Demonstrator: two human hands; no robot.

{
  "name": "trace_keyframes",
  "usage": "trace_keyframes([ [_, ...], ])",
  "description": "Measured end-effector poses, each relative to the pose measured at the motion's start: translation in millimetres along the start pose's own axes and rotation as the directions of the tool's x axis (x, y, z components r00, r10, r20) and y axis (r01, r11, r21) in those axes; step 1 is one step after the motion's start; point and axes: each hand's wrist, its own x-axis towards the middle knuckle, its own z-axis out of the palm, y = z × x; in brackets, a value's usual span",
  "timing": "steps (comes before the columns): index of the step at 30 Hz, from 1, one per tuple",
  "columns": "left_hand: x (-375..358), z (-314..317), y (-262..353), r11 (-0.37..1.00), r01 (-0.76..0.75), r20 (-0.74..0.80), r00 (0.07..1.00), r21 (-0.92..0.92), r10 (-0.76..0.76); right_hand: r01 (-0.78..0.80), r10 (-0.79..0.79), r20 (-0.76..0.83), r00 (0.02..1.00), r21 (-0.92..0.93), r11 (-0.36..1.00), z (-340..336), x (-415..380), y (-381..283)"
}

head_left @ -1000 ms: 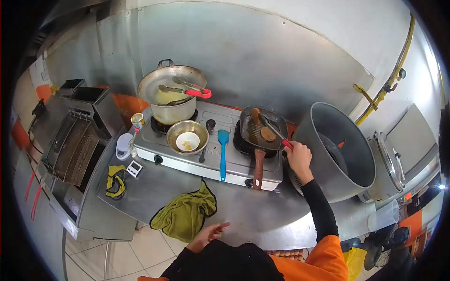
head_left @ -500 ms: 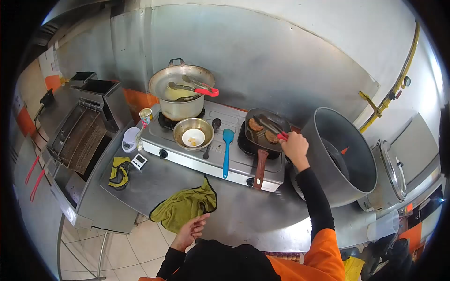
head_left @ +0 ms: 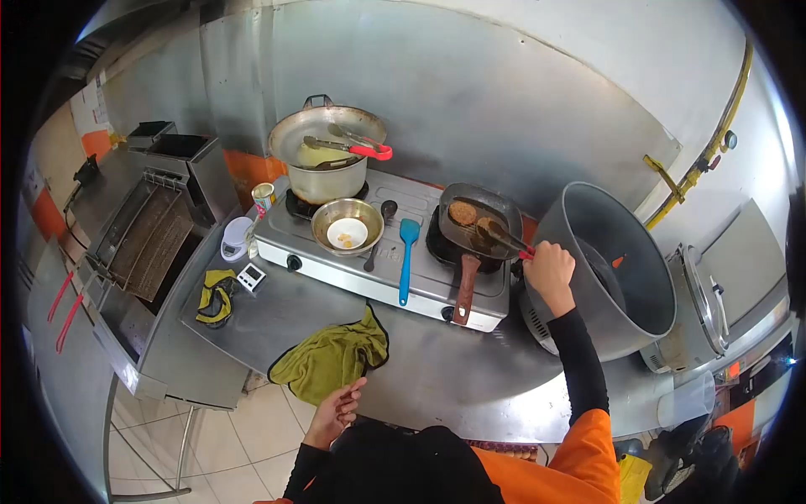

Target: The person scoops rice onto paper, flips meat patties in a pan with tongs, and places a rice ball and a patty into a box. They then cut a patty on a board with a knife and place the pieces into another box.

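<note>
My right hand (head_left: 551,277) is closed around the red handle of metal tongs (head_left: 504,235), which reach over the grill pan (head_left: 495,200) from the right. One browned patty (head_left: 463,212) lies flat in the pan. The tips of the tongs are at a second patty (head_left: 484,224) and partly cover it. The pan's brown handle (head_left: 466,290) points toward me across the stove front. Low in front of me, my left hand (head_left: 336,413) holds nothing, its fingers loosely bent and apart, close to the green cloth (head_left: 327,365) on the counter edge.
On the stove (head_left: 378,281) are a blue spatula (head_left: 406,260), a metal bowl (head_left: 374,239) with a small white bowl (head_left: 347,232) inside, and a large pot (head_left: 327,186) with red-handled tongs across it. A big grey pot (head_left: 558,239) stands right; a timer (head_left: 250,276) and fryer (head_left: 143,244) are left.
My right hand and the tongs have shifted right and slightly down. The patty on the left looks darker on top and sits a little farther right. My left hand's fingers have curled slightly.
</note>
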Motion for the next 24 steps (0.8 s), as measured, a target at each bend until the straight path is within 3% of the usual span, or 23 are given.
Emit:
trace_keyframes([
  [5, 8, 16, 2, 1.000, 0.004, 0.036, 0.999, 0.027, -0.005, -0.040, 0.043, -0.053, 0.998, 0.050, 0.998, -5, 2, 0],
  [7, 24, 27, 5, 0.975, -0.013, 0.049, 0.999, 0.221, 0.002, 0.021, -0.020, -0.075, 0.997, 0.006, 1.000, 1, 2, 1],
  [9, 49, 52, 19, 0.853, -0.050, 0.140, 0.990, 0.519, -0.027, -0.015, 0.019, -0.076, 0.997, 0.052, 0.999, -8, 2, 1],
  [11, 88, 85, 20, 0.739, -0.179, 0.229, 0.973, 0.649, 0.034, -0.048, 0.055, -0.069, 0.996, 0.100, 0.994, -16, 0, 2],
  [13, 134, 109, 21, 0.587, -0.229, 0.282, 0.960, 0.776, 0.002, -0.072, 0.080, -0.042, 0.996, 0.163, 0.984, -20, -3, 4],
  [15, 187, 125, 20, 0.637, -0.245, 0.313, 0.950, 0.731, 0.005, -0.075, 0.078, -0.010, 0.997, 0.181, 0.981, -23, -9, 5],
  [18, 193, 154, 39, 0.648, -0.274, 0.296, 0.952, 0.711, 0.078, -0.103, 0.099, 0.033, 0.995, 0.192, 0.976, -27, -17, 10],
  [20, 201, 156, 40, 0.564, -0.425, 0.406, 0.898, 0.708, 0.167, -0.118, 0.109, 0.053, 0.993, 0.217, 0.969, -27, -25, 13],
  [24, 202, 151, 35, 0.646, -0.339, 0.355, 0.928, 0.684, 0.111, -0.170, 0.145, 0.110, 0.983, 0.283, 0.944, -28, -37, 19],
])
